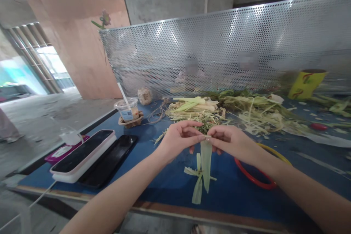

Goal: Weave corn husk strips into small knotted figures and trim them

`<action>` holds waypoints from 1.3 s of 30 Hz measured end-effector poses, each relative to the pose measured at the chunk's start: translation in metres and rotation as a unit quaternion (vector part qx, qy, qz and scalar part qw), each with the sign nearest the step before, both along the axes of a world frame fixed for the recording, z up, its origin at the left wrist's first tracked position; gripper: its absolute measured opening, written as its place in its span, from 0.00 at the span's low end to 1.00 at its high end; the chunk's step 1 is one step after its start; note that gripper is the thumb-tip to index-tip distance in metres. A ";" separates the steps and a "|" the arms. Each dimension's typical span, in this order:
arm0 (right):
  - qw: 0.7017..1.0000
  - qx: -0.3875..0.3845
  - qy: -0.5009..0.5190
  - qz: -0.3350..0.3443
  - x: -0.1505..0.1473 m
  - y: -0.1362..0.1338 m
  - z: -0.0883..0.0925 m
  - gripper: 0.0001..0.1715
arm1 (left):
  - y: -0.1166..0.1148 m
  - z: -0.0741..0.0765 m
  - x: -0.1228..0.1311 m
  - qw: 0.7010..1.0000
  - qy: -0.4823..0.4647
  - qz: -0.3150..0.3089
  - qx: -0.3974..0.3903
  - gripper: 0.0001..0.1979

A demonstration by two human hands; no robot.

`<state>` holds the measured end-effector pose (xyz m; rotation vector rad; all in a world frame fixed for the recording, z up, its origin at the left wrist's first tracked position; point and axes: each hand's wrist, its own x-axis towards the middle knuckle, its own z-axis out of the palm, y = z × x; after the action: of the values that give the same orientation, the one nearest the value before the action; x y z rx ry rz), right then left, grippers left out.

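My left hand (pixel 183 137) and my right hand (pixel 229 139) meet over the blue table, thumbs and fingers pinched together. Between them they grip the top end of a pale green corn husk strip (pixel 206 161), which hangs down to a point. Just left of it on the table lies a small cross-shaped piece of tied husk (pixel 198 175). Beyond my fingers rests a heap of dry shredded plant bits (pixel 208 126), partly hidden by my hands. A red and yellow ring (pixel 253 181) lies under my right forearm.
Stacked husks (pixel 196 105) and loose husk fibres (pixel 255 117) spread across the back. At left are two phones (pixel 85 153), (pixel 109 162), a purple packet (pixel 64 151) and a plastic cup (pixel 127 111) with a straw. A perforated metal screen (pixel 164 55) closes the far side; a yellow roll (pixel 307 85) stands right.
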<state>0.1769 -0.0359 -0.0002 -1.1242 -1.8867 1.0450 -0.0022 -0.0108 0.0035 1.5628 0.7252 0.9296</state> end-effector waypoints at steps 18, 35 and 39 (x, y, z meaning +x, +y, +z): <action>1.000 0.016 -0.024 0.000 0.001 -0.001 0.001 0.12 | 0.000 -0.001 -0.002 0.999 0.028 -0.024 0.014 0.20; 0.998 0.050 -0.048 -0.003 0.001 -0.002 -0.001 0.11 | 0.001 -0.001 -0.001 0.999 0.008 -0.012 -0.028 0.23; 0.995 0.072 -0.065 -0.012 0.002 -0.003 0.001 0.09 | 0.001 -0.001 -0.003 0.998 0.038 -0.033 -0.032 0.21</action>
<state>0.1788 -0.0387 0.0011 -1.1524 -2.0107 0.8236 -0.0051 -0.0100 0.0028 1.5638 0.7461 0.7946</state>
